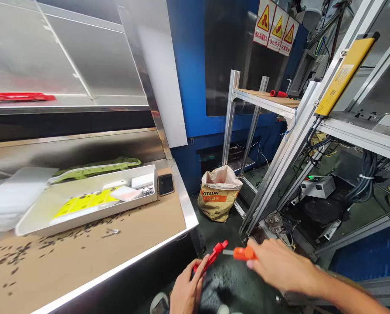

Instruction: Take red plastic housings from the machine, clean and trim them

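Observation:
My left hand [186, 290] pinches a small red plastic part [214, 255] at the bottom middle of the view, beyond the end of the workbench. My right hand [278, 264] grips an orange-handled tool [242, 253], its thin metal tip pointing left toward the red part. Both hands are held over the dark floor, close together.
A cardboard-covered workbench [93, 253] at left carries a white tray [31, 224] with yellow labels, a phone [165, 184], a green part [96, 168] and several scattered small metal bits. A tan sack [218, 194] stands on the floor. Aluminium frames [279, 165] and cables fill the right.

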A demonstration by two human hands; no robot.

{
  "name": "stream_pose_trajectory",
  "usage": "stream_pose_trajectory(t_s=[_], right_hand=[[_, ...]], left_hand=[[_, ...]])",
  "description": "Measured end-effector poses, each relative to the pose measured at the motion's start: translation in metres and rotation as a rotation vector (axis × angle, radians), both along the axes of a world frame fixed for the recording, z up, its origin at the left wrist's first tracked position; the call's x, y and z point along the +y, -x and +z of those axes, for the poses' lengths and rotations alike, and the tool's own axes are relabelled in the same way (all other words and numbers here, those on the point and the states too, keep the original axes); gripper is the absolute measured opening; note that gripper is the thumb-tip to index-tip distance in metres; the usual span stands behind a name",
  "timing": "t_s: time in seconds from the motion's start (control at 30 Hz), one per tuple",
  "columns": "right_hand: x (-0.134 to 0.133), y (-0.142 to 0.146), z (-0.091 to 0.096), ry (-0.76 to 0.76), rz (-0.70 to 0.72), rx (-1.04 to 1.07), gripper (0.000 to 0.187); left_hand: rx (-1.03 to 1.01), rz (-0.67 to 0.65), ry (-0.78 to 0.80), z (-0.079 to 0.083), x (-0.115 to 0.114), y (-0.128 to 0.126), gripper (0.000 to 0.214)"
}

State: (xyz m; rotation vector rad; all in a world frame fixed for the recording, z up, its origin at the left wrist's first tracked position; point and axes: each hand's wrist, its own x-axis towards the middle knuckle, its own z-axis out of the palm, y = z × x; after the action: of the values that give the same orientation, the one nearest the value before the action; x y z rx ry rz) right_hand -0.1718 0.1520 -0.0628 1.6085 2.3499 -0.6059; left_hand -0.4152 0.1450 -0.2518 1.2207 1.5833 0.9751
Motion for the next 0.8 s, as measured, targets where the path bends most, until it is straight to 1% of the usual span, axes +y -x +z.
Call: stream_pose_trajectory(t_s=[0.07, 0.13, 0.17, 0.23, 0.3, 0.33, 0.43, 0.5, 0.57, 0.67, 0.7, 0.8], right_hand=[[0.001, -0.001, 0.000, -0.011, -0.025, -0.013, 0.033], [0.000, -0.002, 0.000, 0.017, 0.052, -0.003, 0.031], [-0.001, -0.002, -0.001, 0.028, 0.080, -0.001, 0.031], [-0.003, 0.001, 0.000, 0.017, 0.072, -0.019, 0.032], [-0.006, 0.006, 0.001, -0.001, 0.026, -0.043, 0.032], [-0.008, 0.010, 0.001, 0.023, 0.032, -0.055, 0.031], [-0.016, 0.021, -0.002, 0.120, 0.137, -0.081, 0.028], [-0.019, 0.026, -0.007, 0.084, 0.149, -0.090, 0.032], [-0.020, 0.031, -0.012, 0.042, 0.135, -0.091, 0.033], [-0.017, 0.034, -0.015, 0.141, 0.203, -0.126, 0.028], [-0.016, 0.034, -0.014, 0.138, 0.206, -0.126, 0.028], [-0.016, 0.032, -0.013, 0.012, 0.137, -0.099, 0.031]], left_hand=[[-0.002, -0.014, -0.009, -0.001, -0.001, 0.001, 0.038], [-0.044, -0.017, 0.000, -0.003, -0.002, 0.001, 0.038], [-0.088, -0.008, 0.014, -0.004, -0.002, 0.000, 0.037], [-0.219, 0.029, 0.066, -0.008, -0.002, -0.004, 0.038], [-0.395, 0.092, 0.170, -0.013, 0.000, -0.011, 0.038], [-0.496, 0.131, 0.243, -0.015, 0.001, -0.014, 0.037], [-0.821, 0.235, 0.478, -0.020, 0.004, -0.018, 0.029], [-1.036, 0.272, 0.587, -0.017, 0.005, -0.017, 0.027], [-1.234, 0.297, 0.653, -0.011, 0.005, -0.012, 0.031], [-1.487, 0.335, 0.708, 0.001, 0.003, -0.006, 0.046], [-1.557, 0.346, 0.724, 0.004, 0.002, -0.005, 0.050], [-1.714, 0.366, 0.769, 0.012, -0.005, -0.006, 0.053]])
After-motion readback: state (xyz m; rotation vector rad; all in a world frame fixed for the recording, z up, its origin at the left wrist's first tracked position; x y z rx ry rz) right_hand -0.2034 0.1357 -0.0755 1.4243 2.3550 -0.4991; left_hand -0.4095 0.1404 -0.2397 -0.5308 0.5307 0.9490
